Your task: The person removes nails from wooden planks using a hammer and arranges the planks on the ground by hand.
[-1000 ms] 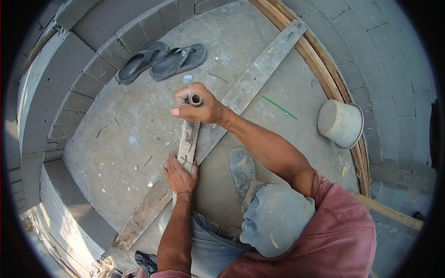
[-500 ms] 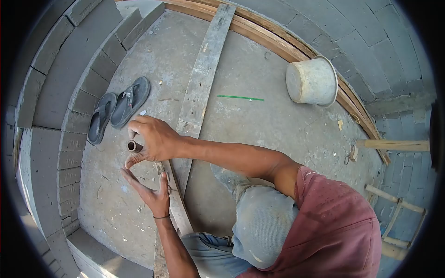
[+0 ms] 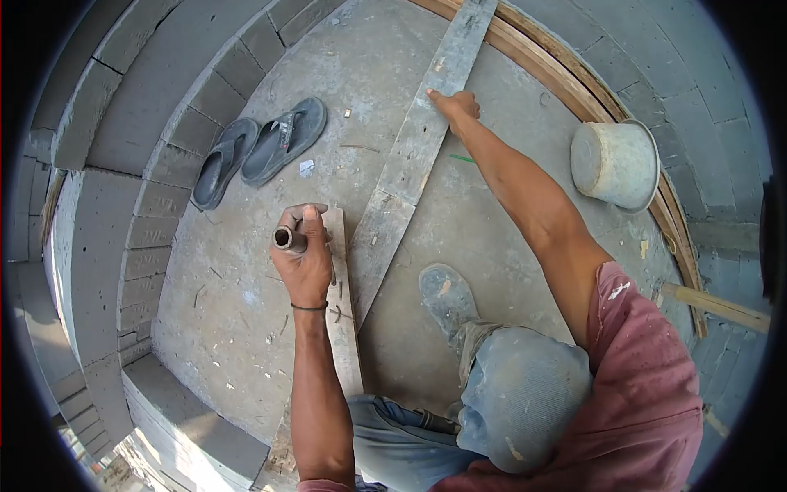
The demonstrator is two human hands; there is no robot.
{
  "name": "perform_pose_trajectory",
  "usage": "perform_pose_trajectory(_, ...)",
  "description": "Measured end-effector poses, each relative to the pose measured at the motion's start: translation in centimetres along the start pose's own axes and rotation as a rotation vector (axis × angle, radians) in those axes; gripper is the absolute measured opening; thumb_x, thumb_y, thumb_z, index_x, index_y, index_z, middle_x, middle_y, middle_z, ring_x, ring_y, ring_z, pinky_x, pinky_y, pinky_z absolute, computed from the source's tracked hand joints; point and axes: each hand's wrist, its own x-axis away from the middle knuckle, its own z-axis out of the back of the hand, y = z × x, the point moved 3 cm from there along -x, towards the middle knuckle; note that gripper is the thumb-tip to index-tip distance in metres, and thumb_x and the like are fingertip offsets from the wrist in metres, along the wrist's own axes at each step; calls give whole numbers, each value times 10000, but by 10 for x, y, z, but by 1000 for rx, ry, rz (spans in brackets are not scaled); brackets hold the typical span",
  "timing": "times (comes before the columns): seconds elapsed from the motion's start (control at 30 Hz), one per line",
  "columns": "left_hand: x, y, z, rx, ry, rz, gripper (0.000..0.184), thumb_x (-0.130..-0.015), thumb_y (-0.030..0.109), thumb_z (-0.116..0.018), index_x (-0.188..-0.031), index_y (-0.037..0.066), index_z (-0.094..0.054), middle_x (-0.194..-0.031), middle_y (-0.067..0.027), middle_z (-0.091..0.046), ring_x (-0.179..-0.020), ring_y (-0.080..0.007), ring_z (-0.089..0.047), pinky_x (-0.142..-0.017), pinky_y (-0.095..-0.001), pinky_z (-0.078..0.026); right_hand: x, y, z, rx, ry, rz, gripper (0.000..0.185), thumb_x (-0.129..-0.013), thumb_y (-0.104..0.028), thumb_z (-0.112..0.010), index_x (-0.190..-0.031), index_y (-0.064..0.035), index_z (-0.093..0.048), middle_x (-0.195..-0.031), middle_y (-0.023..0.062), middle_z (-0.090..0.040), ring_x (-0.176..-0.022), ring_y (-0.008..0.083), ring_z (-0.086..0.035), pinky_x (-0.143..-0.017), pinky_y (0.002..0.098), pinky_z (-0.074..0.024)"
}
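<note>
My left hand (image 3: 305,258) is closed around a hollow, rust-brown tube (image 3: 284,238), its open end facing up. Beside and partly beneath that hand lies a narrow wooden piece (image 3: 344,336) with nails or bits of metal on it. My right hand (image 3: 456,108) is stretched out to a long grey plank (image 3: 414,156). Its thumb rests on the plank's face and its other fingers curl at the right edge. The narrow piece's upper end lies close to the plank's left side.
Two dark sandals (image 3: 284,141) lie beside the low block wall (image 3: 152,246). A whitish bucket (image 3: 613,164) is tipped at the right, near curved timber strips (image 3: 557,70). A thin green stick (image 3: 461,157) is partly hidden by my right arm. My shoe (image 3: 447,297) stands on the floor.
The tube has passed from my right hand to my left. My right hand has moved up and right to the long plank. The view has shifted too.
</note>
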Motion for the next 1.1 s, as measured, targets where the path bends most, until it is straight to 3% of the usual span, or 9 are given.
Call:
perform_pose_trajectory(0.1, 8, -9, 11, -35, 26, -19, 442, -1120, 388, -615, -899, 14, -699, -691, 24, -552, -623, -73, -474, -573, -266, -362, -72, 34, -56, -187, -374, 8, 792, -785, -305, -980, -1304, 157, -600, -1290, 295, -702, -1281, 404, -656, -1046, 536, -577)
perform_pose_trajectory(0.23, 34, 10, 12, -8, 60, -89, 567, -1119, 425, -588, -706, 41, -524, -647, 9, -475, -603, -115, -405, -642, -317, -409, -57, 34, -61, -666, -477, -236, 758, -756, -210, -998, -1296, 163, -620, -1294, 280, -703, -1062, 407, -755, -920, 502, -643)
perform_pose_trajectory(0.37, 57, 10, 21, 30, 16, -301, 576, -1126, 420, -559, -695, 46, -480, -650, -13, -454, -630, -152, -418, -791, -404, -477, -56, 41, -53, -634, -419, -171, 777, -752, -222, -991, -1292, 184, -606, -1290, 305, -700, -1032, 398, -764, -908, 471, -640)
perform_pose_trajectory(0.57, 67, 11, 22, -13, -12, -415, 501, -1114, 305, -583, -723, 12, -472, -672, -69, -480, -632, -213, -478, -712, -389, -467, -24, 22, 44, -287, -295, 156, 772, -734, -308, -984, -1207, 198, -642, -1146, 296, -751, -970, 357, -782, -845, 412, -630)
perform_pose_trajectory(0.63, 67, 11, 21, -32, 0, -411, 497, -1110, 295, -581, -718, 12, -466, -660, -69, -468, -620, -219, -473, -717, -392, -470, 23, 28, 84, -375, -419, 406, 725, -779, -354, -952, -1192, 171, -670, -1095, 287, -759, -938, 362, -780, -826, 427, -631)
perform_pose_trajectory(0.77, 67, 12, 19, -22, -3, -419, 491, -1108, 279, -582, -712, 13, -465, -654, -71, -469, -611, -218, -468, -724, -402, -477, 72, 48, 113, -251, -718, 446, 709, -819, -410, -915, -1220, 130, -690, -1066, 264, -762, -946, 357, -766, -843, 444, -615)
perform_pose_trajectory(0.87, 69, 14, 18, -15, 15, -393, 536, -1113, 355, -587, -695, 44, -460, -647, -23, -455, -627, -164, -431, -779, -406, -481, 97, 63, 96, -49, -860, 671, 682, -836, -462, -887, -1215, 81, -724, -1015, 233, -766, -976, 332, -752, -852, 436, -588)
perform_pose_trajectory(0.93, 73, 14, 19, -10, -22, -451, 480, -1086, 260, -629, -692, 51, -454, -643, -26, -455, -620, -168, -427, -777, -422, -485, 120, 66, 83, 282, -1017, 887, 667, -827, -487, -879, -1177, 65, -752, -1020, 214, -775, -1020, 319, -744, -871, 432, -565)
perform_pose_trajectory(1.1, 83, 13, 23, 2, -64, -498, 450, -1029, 210, -687, -675, 47, -463, -625, -29, -494, -590, -170, -448, -782, -440, -500, 115, 62, 66, 425, -1300, 845, 642, -799, -479, -895, -1149, 43, -766, -1036, 203, -778, -991, 304, -737, -845, 415, -556)
